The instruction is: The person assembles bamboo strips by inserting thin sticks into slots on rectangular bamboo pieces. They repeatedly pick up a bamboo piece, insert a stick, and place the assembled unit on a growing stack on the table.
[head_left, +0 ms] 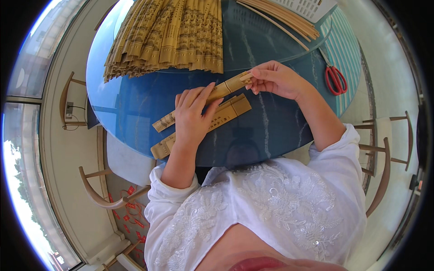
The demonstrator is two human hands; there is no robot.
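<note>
Across the near part of the table lies a folded tan paper fan leaf [222, 89], printed with dark pictures and narrowly pleated. My left hand [192, 110] is closed over its middle, thumb on the near side. At its upper right end, my right hand [275, 79] pinches what looks like a thin pale wooden piece [246, 77] at the paper's edge; the fingertips partly hide it. A second folded fan leaf [228, 112] rests just nearer to me, under my left hand and wrist. A large pile of similar pleated fan leaves [167, 38] lies spread at the far left.
Several pale wooden sticks [289, 20] lie at the far right beside a white perforated basket [312, 8]. Red-handled scissors [335, 80] rest on a striped mat [349, 54] to the right. The glossy blue round table [285, 124] has a raised glass disc. Chairs [108, 198] stand around.
</note>
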